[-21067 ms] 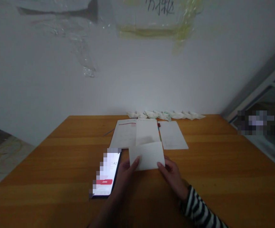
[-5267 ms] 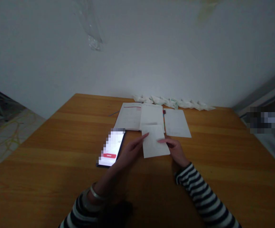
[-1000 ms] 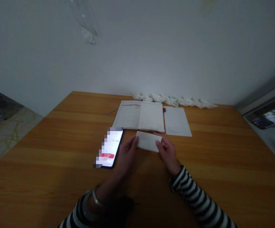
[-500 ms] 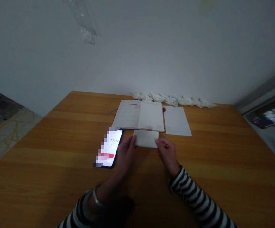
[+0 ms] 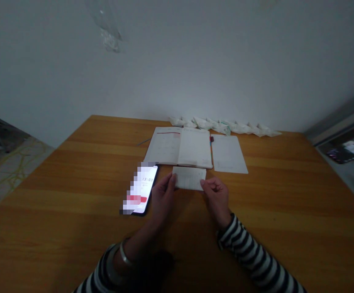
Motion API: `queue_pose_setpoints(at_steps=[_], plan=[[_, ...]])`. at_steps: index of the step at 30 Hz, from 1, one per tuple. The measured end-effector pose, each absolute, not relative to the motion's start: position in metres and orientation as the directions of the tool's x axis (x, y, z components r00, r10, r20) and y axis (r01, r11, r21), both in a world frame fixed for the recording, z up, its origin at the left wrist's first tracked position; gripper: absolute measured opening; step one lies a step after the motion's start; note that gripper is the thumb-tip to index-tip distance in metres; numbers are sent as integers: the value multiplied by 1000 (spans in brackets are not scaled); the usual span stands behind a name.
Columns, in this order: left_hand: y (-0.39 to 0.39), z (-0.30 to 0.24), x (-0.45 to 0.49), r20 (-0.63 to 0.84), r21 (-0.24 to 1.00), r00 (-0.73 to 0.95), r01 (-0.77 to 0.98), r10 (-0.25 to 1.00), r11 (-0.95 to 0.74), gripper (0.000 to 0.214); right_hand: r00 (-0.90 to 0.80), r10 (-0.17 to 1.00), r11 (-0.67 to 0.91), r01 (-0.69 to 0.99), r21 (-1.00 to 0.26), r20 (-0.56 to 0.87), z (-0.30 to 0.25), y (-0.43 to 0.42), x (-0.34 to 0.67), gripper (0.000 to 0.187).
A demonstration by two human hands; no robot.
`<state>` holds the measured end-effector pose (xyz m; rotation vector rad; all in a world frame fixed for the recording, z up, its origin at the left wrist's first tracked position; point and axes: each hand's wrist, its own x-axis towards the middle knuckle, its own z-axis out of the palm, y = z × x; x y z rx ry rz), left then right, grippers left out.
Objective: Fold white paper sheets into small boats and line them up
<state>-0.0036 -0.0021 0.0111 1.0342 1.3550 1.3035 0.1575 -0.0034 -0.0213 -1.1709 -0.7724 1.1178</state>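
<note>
A small white sheet of paper (image 5: 190, 178) with faint lines is held between my two hands, just in front of an open notebook. My left hand (image 5: 163, 194) pinches its left edge, thumb on top. At the lower right corner, my right hand (image 5: 216, 196) grips it between thumb and fingers. The open notebook (image 5: 195, 146) lies flat, its left page crossed by a red line near the top. Close beside my left hand rests a phone (image 5: 144, 189) with a lit screen reading 13:03, partly blurred out.
Right of the notebook lies a larger blank white sheet (image 5: 229, 154). A row of crumpled white packets (image 5: 225, 125) runs along the back of the wooden table (image 5: 73, 171), against the wall (image 5: 177, 61). Clear plastic (image 5: 109, 38) hangs on the wall.
The phone's display has gone from 13:02 to 13:03. My hands keep the paper in nearly the same place; the view has shifted slightly.
</note>
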Motion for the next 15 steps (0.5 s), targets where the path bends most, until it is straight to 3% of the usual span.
queue_pose_setpoints(at_steps=[5, 11, 15], plan=[[-2, 12, -3, -95, 995, -173, -48, 980, 88, 42, 287, 957, 24, -256, -966, -52, -20, -5, 157, 32], [-1, 11, -4, -102, 994, -187, -45, 977, 95, 43, 278, 958, 94, -78, -993, 68, -16, -3, 162, 15], [0, 11, -5, -107, 994, -186, -33, 977, 102, 41, 209, 978, 39, -71, -997, 23, -16, -3, 166, 26]])
